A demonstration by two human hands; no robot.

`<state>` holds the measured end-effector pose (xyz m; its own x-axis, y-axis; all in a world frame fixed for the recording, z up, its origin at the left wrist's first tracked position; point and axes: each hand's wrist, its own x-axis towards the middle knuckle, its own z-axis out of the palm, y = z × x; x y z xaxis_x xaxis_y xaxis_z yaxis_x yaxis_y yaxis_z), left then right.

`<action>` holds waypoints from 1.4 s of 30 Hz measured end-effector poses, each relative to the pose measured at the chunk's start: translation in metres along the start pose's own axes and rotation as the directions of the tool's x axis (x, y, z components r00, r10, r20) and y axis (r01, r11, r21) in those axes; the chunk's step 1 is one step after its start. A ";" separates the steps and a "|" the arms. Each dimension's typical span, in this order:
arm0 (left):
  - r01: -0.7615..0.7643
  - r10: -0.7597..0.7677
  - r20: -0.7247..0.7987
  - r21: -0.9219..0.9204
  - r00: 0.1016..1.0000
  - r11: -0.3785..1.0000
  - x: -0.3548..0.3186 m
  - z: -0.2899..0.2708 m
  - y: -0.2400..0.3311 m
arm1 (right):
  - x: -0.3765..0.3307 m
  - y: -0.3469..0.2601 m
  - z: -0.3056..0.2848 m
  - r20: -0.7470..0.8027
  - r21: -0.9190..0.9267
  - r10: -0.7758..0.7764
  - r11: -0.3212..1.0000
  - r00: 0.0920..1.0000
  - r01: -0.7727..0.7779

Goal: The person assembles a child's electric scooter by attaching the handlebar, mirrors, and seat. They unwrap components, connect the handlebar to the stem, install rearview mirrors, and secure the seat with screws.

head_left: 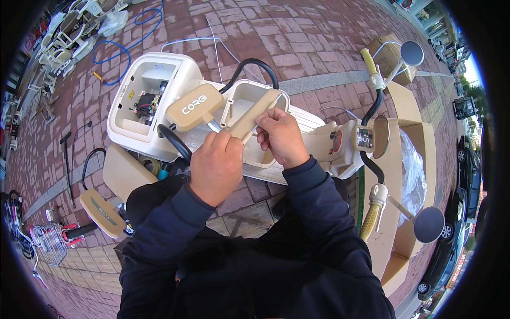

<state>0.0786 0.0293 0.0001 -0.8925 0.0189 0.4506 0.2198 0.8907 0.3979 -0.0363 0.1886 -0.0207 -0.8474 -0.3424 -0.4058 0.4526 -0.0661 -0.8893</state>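
Observation:
A long tan padded piece [254, 115], seen nearly edge-on, is held over the open storage well of a white electric scooter [204, 139]. My left hand [218, 166] is closed around its near end. My right hand [281, 137] pinches at its right edge, thumb against the fingers; anything small between them is hidden. Just left of the piece, a tan backrest pad [195, 106] on a metal post [214, 126] rests over the scooter's rear, with pale lettering on it. Black curved armrest tubes [249, 62] rise on both sides.
The open rear compartment [144, 101] shows wiring. Handlebars with a small display [365, 137] and round mirrors [429, 224] stand at right, beside an open cardboard box [425, 189]. Another tan pad [102, 213] lies at left. A blue hose [127, 56] and stacked chairs [69, 32] are farther off.

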 end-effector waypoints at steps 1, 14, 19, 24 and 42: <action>-0.003 0.003 -0.002 0.002 1.000 1.000 0.000 0.000 0.000 | 0.000 -0.001 -0.001 0.002 0.010 0.005 1.000 1.000 -0.005; -0.004 0.004 -0.003 -0.011 1.000 1.000 0.000 -0.002 0.000 | 0.000 -0.005 -0.005 -0.005 -0.060 -0.033 0.998 0.999 0.032; -0.037 0.038 -0.041 0.020 0.998 0.999 0.001 -0.001 0.000 | -0.002 -0.007 -0.008 0.026 0.100 0.027 0.995 0.999 -0.029; -0.008 0.008 -0.018 0.002 1.000 1.000 0.000 -0.001 0.000 | -0.001 -0.004 -0.003 -0.011 -0.081 -0.011 0.997 1.000 0.011; -0.009 0.009 0.011 -0.002 1.000 1.000 -0.001 0.001 0.001 | 0.000 -0.003 -0.001 -0.032 -0.087 -0.046 0.995 0.998 0.043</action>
<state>0.0792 0.0301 -0.0005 -0.8948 0.0319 0.4454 0.2285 0.8898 0.3952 -0.0375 0.1899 -0.0182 -0.8758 -0.3092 -0.3706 0.3893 0.0012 -0.9211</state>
